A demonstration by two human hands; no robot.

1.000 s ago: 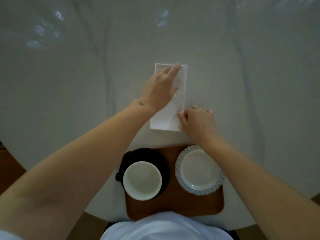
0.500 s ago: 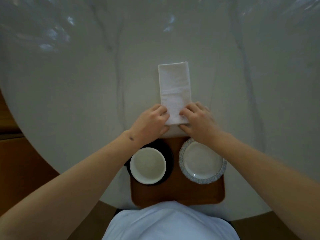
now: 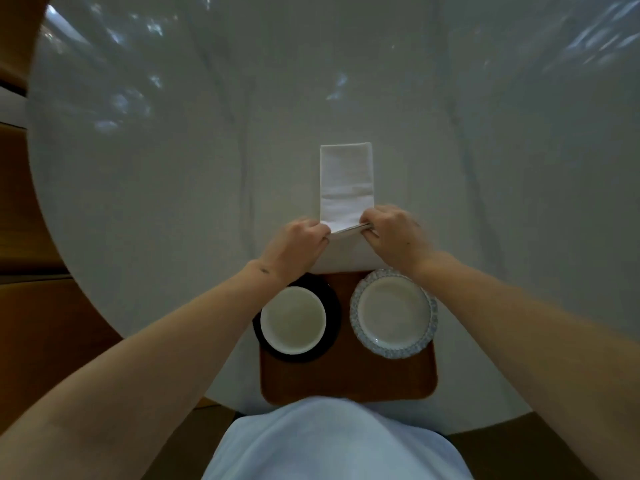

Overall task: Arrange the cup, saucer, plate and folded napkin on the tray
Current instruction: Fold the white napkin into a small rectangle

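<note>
A white folded napkin (image 3: 346, 181) lies on the marble table just beyond the brown wooden tray (image 3: 346, 379). My left hand (image 3: 298, 244) pinches its near left corner and my right hand (image 3: 394, 233) pinches its near right corner, and the near edge is lifted slightly off the table. On the tray's left side a white cup (image 3: 293, 319) stands on a black saucer (image 3: 330, 299). A white plate with a blue patterned rim (image 3: 394, 313) sits on the tray's right side.
The round white marble table (image 3: 173, 168) stretches far beyond the napkin. Its curved edge runs down the left, with wooden floor (image 3: 31, 306) below it. The tray sits at the near table edge, against my light blue shirt (image 3: 332, 441).
My left hand drew back from the napkin's far end to its near left corner. Both hands now pinch the near edge, which has lifted a little. The napkin lies straighter.
</note>
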